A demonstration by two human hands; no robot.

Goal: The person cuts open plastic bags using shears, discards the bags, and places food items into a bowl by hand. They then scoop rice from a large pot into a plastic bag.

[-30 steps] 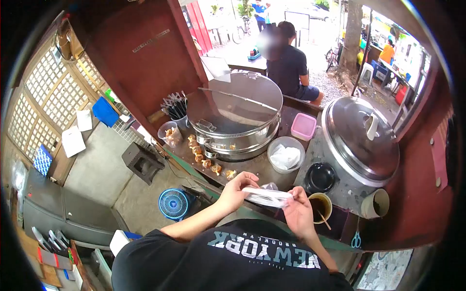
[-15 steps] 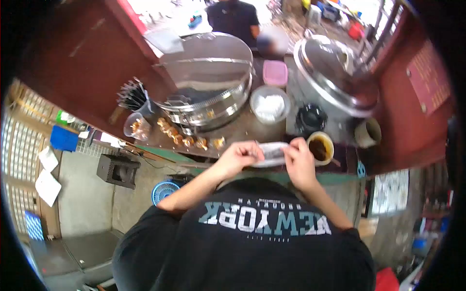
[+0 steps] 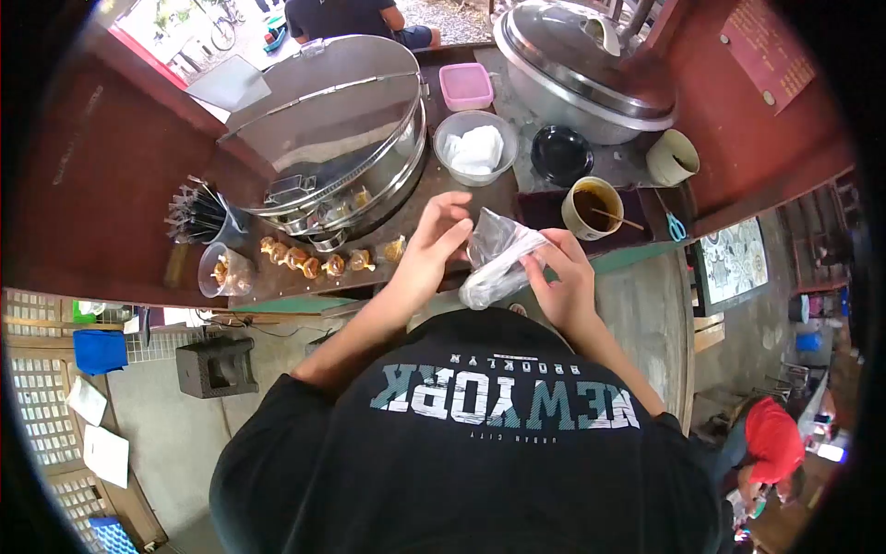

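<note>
A bundle of clear plastic bags (image 3: pixel 501 258) is pinched between the thumb and fingers of my right hand (image 3: pixel 565 277), close in front of my chest. My left hand (image 3: pixel 437 235) is open, thumb and fingers apart, with its fingertips right at the bundle's left edge. Just beyond my right hand stands a tub of brown sauce (image 3: pixel 592 209) with a stick resting in it. A row of small browned, wrapped food pieces (image 3: pixel 311 266) lies on the counter (image 3: pixel 388 238) left of my left hand.
A large round steel pan with a raised lid (image 3: pixel 337 129) stands ahead on the left, a lidded pot (image 3: pixel 591 69) on the right. Between them are a bowl of white bags (image 3: pixel 475 148), a pink container (image 3: pixel 466 86) and a black bowl (image 3: pixel 561 154). Blue scissors (image 3: pixel 676 225) lie right. A person (image 3: pixel 346 18) sits beyond.
My left hand has come off the bundle and its fingers have spread, while my right hand keeps hold. The bundle now opens out and hangs lower. The view has shifted.
</note>
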